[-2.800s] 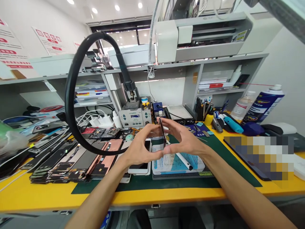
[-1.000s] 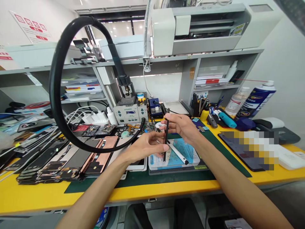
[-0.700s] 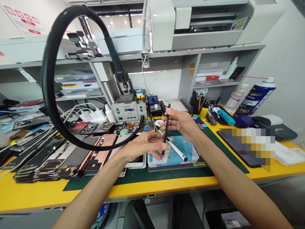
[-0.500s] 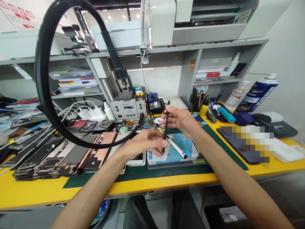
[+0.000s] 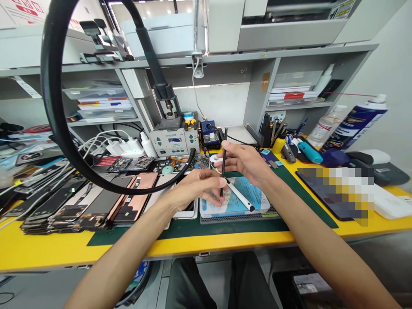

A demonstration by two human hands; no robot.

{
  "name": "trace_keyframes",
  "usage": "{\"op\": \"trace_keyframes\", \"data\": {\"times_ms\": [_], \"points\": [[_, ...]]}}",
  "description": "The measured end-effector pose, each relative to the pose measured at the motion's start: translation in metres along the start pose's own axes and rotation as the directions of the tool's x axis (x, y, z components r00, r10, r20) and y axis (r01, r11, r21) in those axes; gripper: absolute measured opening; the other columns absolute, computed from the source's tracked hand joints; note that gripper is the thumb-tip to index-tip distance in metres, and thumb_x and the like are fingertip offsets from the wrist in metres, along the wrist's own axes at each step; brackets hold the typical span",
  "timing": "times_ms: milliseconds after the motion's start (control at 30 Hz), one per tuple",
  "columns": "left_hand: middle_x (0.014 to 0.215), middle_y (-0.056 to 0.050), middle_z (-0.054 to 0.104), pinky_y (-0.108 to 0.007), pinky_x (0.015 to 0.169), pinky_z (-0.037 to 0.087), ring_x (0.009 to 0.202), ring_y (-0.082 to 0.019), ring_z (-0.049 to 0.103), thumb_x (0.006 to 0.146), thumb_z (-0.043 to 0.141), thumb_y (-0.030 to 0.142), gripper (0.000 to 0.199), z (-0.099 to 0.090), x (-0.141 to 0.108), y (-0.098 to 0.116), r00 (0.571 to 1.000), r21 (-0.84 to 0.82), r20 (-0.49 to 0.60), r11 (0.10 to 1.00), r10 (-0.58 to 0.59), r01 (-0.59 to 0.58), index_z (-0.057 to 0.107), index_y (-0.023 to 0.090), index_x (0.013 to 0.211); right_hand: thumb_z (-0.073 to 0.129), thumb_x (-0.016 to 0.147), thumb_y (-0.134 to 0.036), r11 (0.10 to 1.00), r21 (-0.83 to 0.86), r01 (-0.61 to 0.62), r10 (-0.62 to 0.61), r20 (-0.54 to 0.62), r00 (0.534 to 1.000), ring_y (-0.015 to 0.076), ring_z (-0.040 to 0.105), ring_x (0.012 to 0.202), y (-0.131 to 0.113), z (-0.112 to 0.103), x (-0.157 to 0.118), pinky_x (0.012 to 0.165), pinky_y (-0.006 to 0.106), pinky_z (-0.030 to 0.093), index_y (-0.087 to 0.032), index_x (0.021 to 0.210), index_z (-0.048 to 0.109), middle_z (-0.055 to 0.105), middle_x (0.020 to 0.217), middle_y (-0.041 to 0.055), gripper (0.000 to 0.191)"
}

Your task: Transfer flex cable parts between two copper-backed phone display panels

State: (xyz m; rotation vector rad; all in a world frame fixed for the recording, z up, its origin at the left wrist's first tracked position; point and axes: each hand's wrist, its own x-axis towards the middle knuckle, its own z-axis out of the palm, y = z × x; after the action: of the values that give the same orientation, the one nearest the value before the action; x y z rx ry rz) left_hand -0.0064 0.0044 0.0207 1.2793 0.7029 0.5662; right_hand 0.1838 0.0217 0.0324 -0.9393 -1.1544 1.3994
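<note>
A thin dark strip (image 5: 224,159) stands nearly upright between my two hands. My left hand (image 5: 201,186) is closed on its lower part, thumb and fingers pinched together. My right hand (image 5: 246,161) holds the upper part between thumb and fingers. Below them, a white pen-like tool (image 5: 240,195) with dark ends lies slanted on a blue and white box (image 5: 257,195). A white roll (image 5: 215,161) sits just behind the fingers and is partly hidden by them.
Stacked phone screens (image 5: 109,197) lie at the left. A black hose (image 5: 51,86) loops from the grey station (image 5: 172,141). Right of the green mat (image 5: 305,214) are a dark tablet (image 5: 322,197), a blue spray can (image 5: 357,122) and a clear bottle (image 5: 328,124).
The view has shifted slightly, with the shelves now higher in the picture. The strip stands a little more upright, and both hands keep their grip on it.
</note>
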Motion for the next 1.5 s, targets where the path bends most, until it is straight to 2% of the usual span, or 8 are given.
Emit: {"op": "trace_keyframes", "data": {"times_ms": [267,400,467,533,600,700,900,1500], "points": [[0.089,-0.012,0.069,-0.043,0.073,0.063,0.072,-0.021,0.069,0.076,0.078,0.047,0.048,0.001,0.002,0.0,0.993,0.054,-0.108,0.998,0.045,-0.039,0.065,0.008,0.099,0.081,0.074,-0.043,0.987,0.151,-0.053,0.054,-0.003,0.999,0.0257,0.073,0.078,0.004,0.006,0.0,0.069,0.034,0.062,-0.014,0.089,0.069,0.072,0.09,0.011,0.035],[0.106,-0.013,0.07,-0.041,0.075,0.062,0.085,-0.023,0.07,0.077,0.075,0.053,0.061,0.006,0.0,-0.002,0.949,0.306,-0.214,0.938,0.232,-0.161,0.062,0.012,0.119,0.081,0.074,-0.046,0.956,0.28,0.084,-0.055,-0.11,0.992,0.0256,0.073,0.079,0.003,0.005,0.002,0.073,0.037,0.063,-0.016,0.087,0.067,0.072,0.088,0.0089,0.036],[0.114,-0.013,0.069,-0.038,0.08,0.06,0.095,-0.025,0.069,0.075,0.078,0.048,0.063,0.01,-0.001,-0.006,0.829,0.576,-0.27,0.772,0.49,-0.269,0.061,0.015,0.126,0.081,0.073,-0.047,0.94,0.295,0.172,-0.128,-0.163,0.978,0.0248,0.073,0.081,0.002,0.005,0.002,0.076,0.037,0.063,-0.017,0.086,0.066,0.071,0.089,0.0074,0.036],[0.117,-0.012,0.069,-0.037,0.089,0.058,0.102,-0.024,0.067,0.078,0.077,0.038,0.053,0.012,0.0,-0.011,0.616,0.797,-0.203,0.494,0.761,-0.348,0.063,0.016,0.124,0.082,0.072,-0.047,0.926,0.3,0.229,-0.173,-0.201,0.964,0.024,0.073,0.083,0.003,0.006,0.002,0.079,0.036,0.063,-0.018,0.085,0.066,0.07,0.087,0.0056,0.036],[0.116,-0.011,0.071,-0.036,0.095,0.055,0.105,-0.022,0.067,0.083,0.072,0.026,0.037,0.014,0.002,-0.016,0.413,0.898,-0.064,0.233,0.908,-0.373,0.066,0.017,0.119,0.082,0.072,-0.047,0.916,0.313,0.252,-0.19,-0.216,0.958,0.0238,0.073,0.084,0.004,0.007,0.001,0.081,0.036,0.062,-0.018,0.085,0.065,0.07,0.087,0.0043,0.036],[0.112,-0.01,0.073,-0.034,0.093,0.055,0.103,-0.02,0.068,0.085,0.067,0.015,0.031,0.012,0.004,-0.022,0.274,0.932,0.075,0.03,0.959,-0.36,0.068,0.018,0.116,0.081,0.074,-0.046,0.907,0.34,0.249,-0.185,-0.211,0.96,0.0241,0.073,0.083,0.007,0.01,0.0,0.08,0.037,0.062,-0.018,0.084,0.065,0.07,0.086,0.0041,0.034],[0.112,-0.011,0.074,-0.033,0.089,0.057,0.101,-0.02,0.069,0.086,0.065,0.013,0.033,0.007,0.005,-0.025,0.243,0.946,0.147,-0.064,0.959,-0.319,0.067,0.018,0.119,0.082,0.073,-0.047,0.911,0.345,0.225,-0.164,-0.199,0.966,0.0244,0.073,0.083,0.009,0.014,0.0,0.076,0.035,0.062,-0.018,0.083,0.066,0.07,0.085,0.004,0.035],[0.11,-0.011,0.075,-0.033,0.088,0.058,0.1,-0.02,0.07,0.088,0.063,0.015,0.03,0.006,0.006,-0.025,0.247,0.952,0.162,-0.086,0.955,-0.293,0.067,0.018,0.118,0.082,0.071,-0.05,0.925,0.334,0.184,-0.123,-0.195,0.973,0.0249,0.073,0.084,0.008,0.014,0.0,0.074,0.035,0.062,-0.019,0.084,0.065,0.07,0.084,0.0039,0.038]]}}
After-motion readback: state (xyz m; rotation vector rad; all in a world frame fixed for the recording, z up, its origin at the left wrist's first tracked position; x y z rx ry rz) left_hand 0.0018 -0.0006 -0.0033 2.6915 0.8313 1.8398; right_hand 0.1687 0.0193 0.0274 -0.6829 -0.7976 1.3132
